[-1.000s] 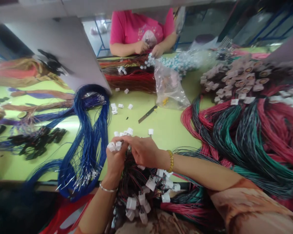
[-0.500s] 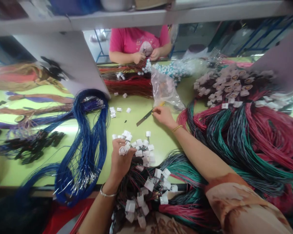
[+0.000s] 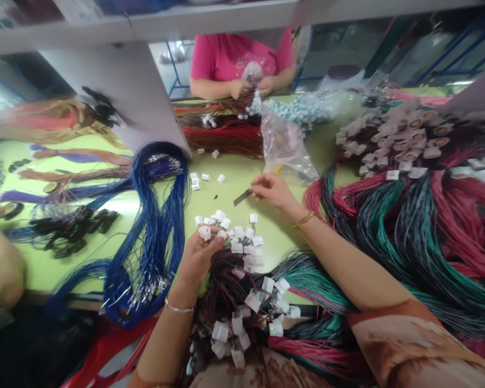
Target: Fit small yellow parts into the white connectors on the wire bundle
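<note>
My left hand (image 3: 199, 252) is closed around a white plastic connector (image 3: 205, 232), with another white piece at the thumb tip. My right hand (image 3: 274, 192) pinches one end of a thin, dark, blade-like strip (image 3: 241, 198), which points left over the green tabletop (image 3: 226, 188). White connectors on dark wires (image 3: 246, 242) lie just right of my left hand. More wired connectors (image 3: 267, 299) spread across the near edge in front of my body.
Blue wire bundles (image 3: 145, 231) and black connectors (image 3: 70, 231) lie left. Red, green and black wire bundles (image 3: 392, 221) fill the right. A clear plastic bag (image 3: 285, 143) stands behind my right hand. Across the bench, a person in a pink shirt (image 3: 242, 62) works. Overhead runs a shelf (image 3: 218, 27).
My right hand now grips the strip farther along, so less of it shows. My left hand has turned slightly, and a second white piece shows by its thumb. The view has shifted a little.
</note>
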Motion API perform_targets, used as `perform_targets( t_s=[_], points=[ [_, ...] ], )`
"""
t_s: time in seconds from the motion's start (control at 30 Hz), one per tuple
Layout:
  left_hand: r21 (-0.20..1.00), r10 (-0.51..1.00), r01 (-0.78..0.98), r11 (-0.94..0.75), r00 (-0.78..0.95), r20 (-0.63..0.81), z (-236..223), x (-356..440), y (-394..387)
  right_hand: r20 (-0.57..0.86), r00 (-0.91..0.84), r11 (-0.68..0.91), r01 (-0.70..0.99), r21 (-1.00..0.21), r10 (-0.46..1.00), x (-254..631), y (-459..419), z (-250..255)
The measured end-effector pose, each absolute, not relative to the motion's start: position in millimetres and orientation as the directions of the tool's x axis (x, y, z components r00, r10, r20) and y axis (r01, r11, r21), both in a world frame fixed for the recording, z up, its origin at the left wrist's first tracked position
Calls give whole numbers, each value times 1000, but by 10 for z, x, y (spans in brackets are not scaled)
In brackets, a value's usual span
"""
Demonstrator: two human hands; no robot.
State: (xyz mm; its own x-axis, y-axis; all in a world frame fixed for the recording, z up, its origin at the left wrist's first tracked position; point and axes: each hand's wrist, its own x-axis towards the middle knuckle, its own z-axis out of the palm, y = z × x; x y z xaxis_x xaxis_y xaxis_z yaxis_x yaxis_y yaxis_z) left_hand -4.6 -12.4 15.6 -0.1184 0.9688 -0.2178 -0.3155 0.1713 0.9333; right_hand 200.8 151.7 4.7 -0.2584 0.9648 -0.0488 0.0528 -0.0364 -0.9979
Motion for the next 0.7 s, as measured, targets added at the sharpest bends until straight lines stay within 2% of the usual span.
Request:
perform_targets(
  t_s=[0.1,0.23,0.3,0.37,0.43,0.5,0.6,0.7],
  points=[
    [890,956,-389,237,-69,-284,172,-55,-117,-71,-454,-87,-15,-996,888,1865,1252,218],
    [865,950,-437,244,-73,-305,212,-50,-103,-66,-626,-72,16,-997,777,1717,930,370],
    [864,955,-449,227,-69,-287,235,-46,-94,2,-655,39,43,-998,756,1658,813,394],
    [869,961,-448,208,-71,-267,252,-43,-87,138,-644,241,74,-968,753,1614,730,388],
    [875,965,-442,200,-68,-255,258,-43,-84,296,-623,451,102,-887,724,1586,680,363],
    [886,969,-427,181,-76,-234,249,-43,-84,412,-616,590,107,-801,671,1572,649,335],
    [919,975,-372,128,-122,-185,213,-46,-95,474,-613,665,114,-738,632,1563,609,318],
    [962,971,-260,79,-197,-133,164,-58,-118,451,-611,655,150,-741,651,1564,569,333]
  ],
)
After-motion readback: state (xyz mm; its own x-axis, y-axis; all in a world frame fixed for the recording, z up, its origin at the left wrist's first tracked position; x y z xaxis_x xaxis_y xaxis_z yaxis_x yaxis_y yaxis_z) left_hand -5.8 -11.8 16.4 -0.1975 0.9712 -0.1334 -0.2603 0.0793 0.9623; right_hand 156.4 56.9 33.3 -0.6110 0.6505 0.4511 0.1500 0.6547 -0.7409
